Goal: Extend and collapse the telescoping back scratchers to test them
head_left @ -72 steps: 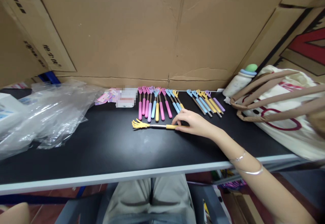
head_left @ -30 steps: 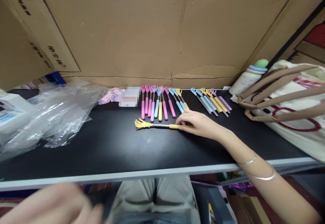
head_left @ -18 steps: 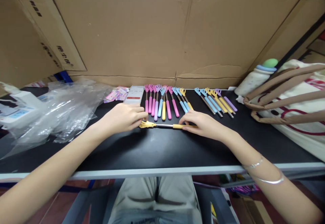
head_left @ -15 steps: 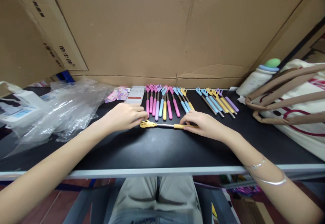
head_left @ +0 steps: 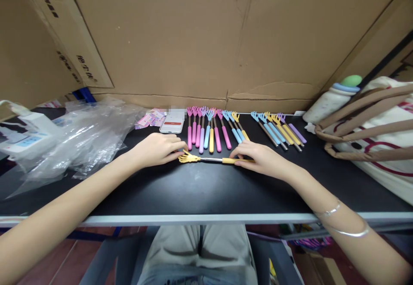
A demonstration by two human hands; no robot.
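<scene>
A yellow telescopic back scratcher (head_left: 206, 159) lies stretched out crosswise on the black table (head_left: 200, 190). My left hand (head_left: 155, 149) rests at its claw end, fingertips closed against the claw. My right hand (head_left: 260, 157) pinches the yellow handle at the other end. Behind it a row of several collapsed scratchers (head_left: 209, 128) in pink, blue, yellow and purple lies side by side, with a second group (head_left: 279, 125) to the right.
A phone (head_left: 172, 122) and small pink cards (head_left: 149, 119) lie at the back. Crumpled clear plastic bags (head_left: 74, 140) and a white box (head_left: 24, 136) fill the left. A bottle (head_left: 332, 97) and a cream tote bag (head_left: 374, 134) stand right. Cardboard walls rise behind.
My left hand came up from below the table edge and reached the scratcher's claw end. My right hand stayed on the handle. The view shifted slightly left.
</scene>
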